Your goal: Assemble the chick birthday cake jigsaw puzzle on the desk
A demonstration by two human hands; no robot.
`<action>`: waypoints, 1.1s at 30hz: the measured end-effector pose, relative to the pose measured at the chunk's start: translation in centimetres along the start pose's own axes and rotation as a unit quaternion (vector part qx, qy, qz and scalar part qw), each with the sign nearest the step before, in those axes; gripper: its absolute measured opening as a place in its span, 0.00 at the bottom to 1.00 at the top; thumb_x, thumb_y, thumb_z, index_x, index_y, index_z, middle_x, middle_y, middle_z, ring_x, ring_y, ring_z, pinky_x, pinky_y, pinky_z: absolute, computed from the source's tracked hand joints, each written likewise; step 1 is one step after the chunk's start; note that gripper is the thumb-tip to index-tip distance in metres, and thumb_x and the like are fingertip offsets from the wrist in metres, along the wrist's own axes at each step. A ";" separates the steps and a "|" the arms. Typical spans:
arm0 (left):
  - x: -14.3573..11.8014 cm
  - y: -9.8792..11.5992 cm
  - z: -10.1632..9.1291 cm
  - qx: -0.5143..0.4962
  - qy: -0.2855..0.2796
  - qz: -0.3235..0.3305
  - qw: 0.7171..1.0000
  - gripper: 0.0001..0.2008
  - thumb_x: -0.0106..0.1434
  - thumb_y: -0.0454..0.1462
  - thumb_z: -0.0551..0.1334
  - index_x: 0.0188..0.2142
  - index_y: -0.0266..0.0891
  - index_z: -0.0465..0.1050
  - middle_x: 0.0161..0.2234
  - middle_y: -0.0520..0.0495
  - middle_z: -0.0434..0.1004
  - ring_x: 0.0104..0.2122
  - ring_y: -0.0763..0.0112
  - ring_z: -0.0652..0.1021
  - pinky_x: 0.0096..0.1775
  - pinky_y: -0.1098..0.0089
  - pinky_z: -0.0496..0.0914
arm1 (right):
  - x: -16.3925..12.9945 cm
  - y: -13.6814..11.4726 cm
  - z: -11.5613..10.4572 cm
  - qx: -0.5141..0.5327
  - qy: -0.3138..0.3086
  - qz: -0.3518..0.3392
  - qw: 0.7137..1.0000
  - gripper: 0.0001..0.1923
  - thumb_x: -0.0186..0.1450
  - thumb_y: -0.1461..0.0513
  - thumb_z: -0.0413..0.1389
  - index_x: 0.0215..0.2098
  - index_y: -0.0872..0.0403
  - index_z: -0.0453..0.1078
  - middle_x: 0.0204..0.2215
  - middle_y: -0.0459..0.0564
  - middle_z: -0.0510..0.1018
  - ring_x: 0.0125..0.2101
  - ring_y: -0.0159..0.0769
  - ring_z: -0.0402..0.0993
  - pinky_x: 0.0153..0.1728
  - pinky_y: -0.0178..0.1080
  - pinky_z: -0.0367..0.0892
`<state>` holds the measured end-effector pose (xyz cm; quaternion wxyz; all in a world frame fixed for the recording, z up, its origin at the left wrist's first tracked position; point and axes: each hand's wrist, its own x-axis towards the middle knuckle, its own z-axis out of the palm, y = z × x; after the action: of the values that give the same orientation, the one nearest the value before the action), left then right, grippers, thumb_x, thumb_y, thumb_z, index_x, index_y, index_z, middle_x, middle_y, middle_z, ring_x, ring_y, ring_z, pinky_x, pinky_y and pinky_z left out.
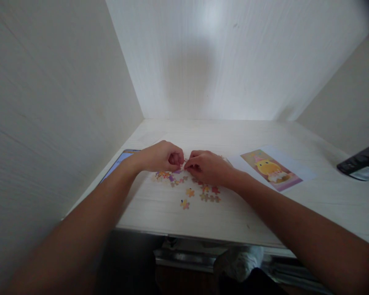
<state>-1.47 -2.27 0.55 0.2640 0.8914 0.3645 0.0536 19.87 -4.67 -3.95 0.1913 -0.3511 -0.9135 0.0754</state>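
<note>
My left hand (167, 156) and my right hand (206, 166) meet over the middle of the white desk (153, 211), fingertips almost touching. Both have their fingers pinched on small jigsaw puzzle pieces, which are mostly covered by the fingers. Below the hands lie several loose puzzle pieces in yellow, purple and red. A yellow piece with a dark blue mark (185, 204) is nearest the front edge, and another yellow piece (190, 192) sits just above it. A short joined strip of beige pieces (210, 198) lies below my right wrist.
To the right, a white sheet printed with a yellow duck picture (269, 169) lies flat. A black bottle (363, 162) is at the far right. A tablet or phone with a lit screen (118, 163) lies partly behind my left forearm. Pale walls enclose the desk.
</note>
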 end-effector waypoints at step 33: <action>-0.8 -0.8 -1.3 -0.044 0.056 0.003 0.997 0.20 0.51 0.30 0.62 0.46 0.37 0.69 0.32 0.50 0.76 0.29 0.75 0.75 0.31 0.73 0.69 | 0.2 -1.8 0.7 0.144 0.038 0.084 0.985 0.05 0.57 0.68 0.55 0.31 0.55 0.71 0.25 0.45 0.75 0.24 0.29 0.65 0.26 0.33 0.55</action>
<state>-2.92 -1.80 1.38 0.2817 0.8756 0.3734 0.1205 18.39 -5.90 -4.01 0.2675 -0.3979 -0.8524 0.2085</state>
